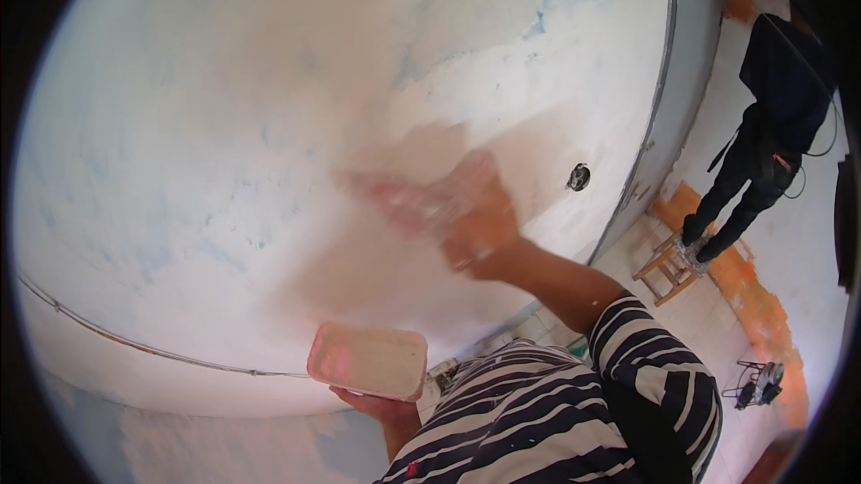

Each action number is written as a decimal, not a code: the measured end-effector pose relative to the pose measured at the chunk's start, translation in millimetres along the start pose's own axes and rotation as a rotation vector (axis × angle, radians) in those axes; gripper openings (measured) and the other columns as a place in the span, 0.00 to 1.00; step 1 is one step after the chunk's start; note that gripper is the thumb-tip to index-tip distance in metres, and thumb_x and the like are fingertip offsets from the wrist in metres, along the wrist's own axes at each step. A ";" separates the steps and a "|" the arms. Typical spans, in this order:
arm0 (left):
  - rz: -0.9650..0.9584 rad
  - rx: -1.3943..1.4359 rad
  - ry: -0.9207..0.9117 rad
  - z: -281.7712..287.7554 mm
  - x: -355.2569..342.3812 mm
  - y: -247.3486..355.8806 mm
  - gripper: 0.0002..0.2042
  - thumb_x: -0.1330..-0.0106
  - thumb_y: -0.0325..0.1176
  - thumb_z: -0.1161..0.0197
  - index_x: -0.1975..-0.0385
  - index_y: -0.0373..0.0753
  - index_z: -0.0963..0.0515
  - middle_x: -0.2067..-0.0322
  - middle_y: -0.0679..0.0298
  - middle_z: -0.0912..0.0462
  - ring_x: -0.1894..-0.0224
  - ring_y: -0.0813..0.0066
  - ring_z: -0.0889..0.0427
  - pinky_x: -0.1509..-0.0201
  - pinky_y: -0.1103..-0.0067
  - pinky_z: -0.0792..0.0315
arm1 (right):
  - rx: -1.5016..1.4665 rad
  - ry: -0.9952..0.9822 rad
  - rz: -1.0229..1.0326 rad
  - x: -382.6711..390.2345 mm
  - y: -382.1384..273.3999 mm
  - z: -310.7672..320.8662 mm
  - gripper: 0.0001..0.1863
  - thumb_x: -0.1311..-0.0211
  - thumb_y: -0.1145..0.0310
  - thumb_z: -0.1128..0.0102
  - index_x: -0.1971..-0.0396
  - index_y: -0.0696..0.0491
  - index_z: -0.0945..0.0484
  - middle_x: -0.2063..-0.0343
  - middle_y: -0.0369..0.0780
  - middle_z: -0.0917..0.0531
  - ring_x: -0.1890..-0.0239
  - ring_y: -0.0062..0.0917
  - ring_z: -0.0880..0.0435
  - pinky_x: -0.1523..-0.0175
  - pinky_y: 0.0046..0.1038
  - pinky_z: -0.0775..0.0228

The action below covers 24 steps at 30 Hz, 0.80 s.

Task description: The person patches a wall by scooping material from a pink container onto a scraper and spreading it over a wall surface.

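My right hand [480,233] is raised against the patchy white wall [179,125], closed on a pinkish flat tool [395,201]; motion blur hides its exact shape and whether it touches the surface. My left hand [377,405] grips a shallow pink rectangular tray [366,358] from underneath, holding it low near my striped shirt. The tray's inside is smeared pale beige and pink. Shadows of my right arm and the tool fall on the wall, and a round dark hole [579,176] sits to their right.
Another person [776,98] in dark clothes stands on a wooden stool [668,264] at the right, beside a grey door [673,62] and an orange-patched wall [758,305]. A dark metal object [762,385] lies on the tiled floor. A cable [161,351] runs along the lower left wall.
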<state>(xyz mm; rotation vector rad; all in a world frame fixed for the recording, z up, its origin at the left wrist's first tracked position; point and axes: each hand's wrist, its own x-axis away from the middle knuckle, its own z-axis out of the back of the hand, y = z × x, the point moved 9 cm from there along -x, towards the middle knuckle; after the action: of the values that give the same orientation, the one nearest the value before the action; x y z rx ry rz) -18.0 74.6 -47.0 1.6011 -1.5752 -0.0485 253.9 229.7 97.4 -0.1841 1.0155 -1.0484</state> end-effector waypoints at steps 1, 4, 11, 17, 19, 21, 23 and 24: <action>-0.019 0.007 -0.002 -3.8 2.6 -1.0 0.38 0.35 0.72 0.53 0.37 0.47 0.32 0.45 0.65 0.23 0.44 0.61 0.22 0.44 0.60 0.25 | -0.193 0.295 -0.018 -4.5 25.9 40.1 0.18 0.53 0.76 0.39 0.58 0.51 0.17 0.62 0.43 0.18 0.55 0.37 0.19 0.45 0.45 0.33; -0.031 0.029 -0.027 -4.5 1.6 -0.2 0.38 0.35 0.72 0.52 0.37 0.47 0.32 0.45 0.65 0.23 0.44 0.61 0.22 0.45 0.60 0.24 | 0.022 0.836 -0.203 -16.0 72.7 134.4 0.12 0.36 0.76 0.47 0.56 0.64 0.22 0.66 0.40 0.22 0.66 0.25 0.23 0.60 0.25 0.28; -0.009 -0.024 -0.002 -6.5 -1.3 6.6 0.38 0.35 0.73 0.54 0.37 0.47 0.32 0.45 0.64 0.23 0.45 0.59 0.21 0.46 0.60 0.23 | 0.277 0.311 0.118 -9.6 -1.3 38.5 0.16 0.37 0.71 0.46 0.52 0.53 0.17 0.54 0.39 0.18 0.59 0.27 0.20 0.52 0.32 0.27; -0.096 0.004 0.068 5.5 -3.5 15.9 0.36 0.33 0.71 0.56 0.38 0.47 0.31 0.46 0.64 0.22 0.47 0.59 0.20 0.49 0.60 0.21 | -0.085 0.727 -0.221 -20.7 79.0 133.4 0.11 0.31 0.70 0.49 0.60 0.64 0.23 0.65 0.37 0.21 0.67 0.21 0.23 0.62 0.23 0.31; -0.085 -0.012 0.077 -6.8 -4.4 16.9 0.36 0.33 0.70 0.57 0.38 0.47 0.31 0.47 0.65 0.22 0.47 0.60 0.20 0.50 0.61 0.21 | 0.003 0.826 -0.264 -30.1 89.3 141.4 0.12 0.31 0.72 0.50 0.58 0.64 0.22 0.69 0.35 0.23 0.71 0.16 0.25 0.73 0.19 0.35; -0.082 -0.026 0.097 -8.8 -4.4 17.5 0.35 0.32 0.70 0.57 0.39 0.48 0.30 0.47 0.66 0.22 0.48 0.61 0.20 0.51 0.62 0.21 | -0.345 0.644 -0.128 -25.5 56.8 76.9 0.12 0.39 0.79 0.46 0.56 0.57 0.20 0.64 0.38 0.20 0.69 0.19 0.22 0.70 0.21 0.29; -0.034 -0.022 0.107 -2.9 -2.3 13.3 0.35 0.32 0.70 0.57 0.40 0.48 0.30 0.48 0.66 0.22 0.49 0.63 0.20 0.52 0.64 0.22 | -0.058 0.338 0.108 -26.7 -2.9 43.8 0.16 0.41 0.80 0.43 0.53 0.54 0.19 0.59 0.41 0.19 0.67 0.23 0.20 0.66 0.24 0.25; -0.031 -0.022 0.103 -2.9 -1.1 10.4 0.35 0.32 0.70 0.57 0.40 0.48 0.30 0.48 0.66 0.22 0.49 0.63 0.20 0.52 0.64 0.22 | 0.178 0.216 0.241 -25.5 -23.8 37.8 0.17 0.41 0.79 0.42 0.52 0.53 0.19 0.58 0.42 0.18 0.66 0.25 0.19 0.65 0.26 0.24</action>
<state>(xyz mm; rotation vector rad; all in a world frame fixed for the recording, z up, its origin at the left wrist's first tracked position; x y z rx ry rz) -24.9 78.9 -39.7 1.5860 -1.4670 0.0001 265.0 225.2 147.4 0.1968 1.1011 -0.9449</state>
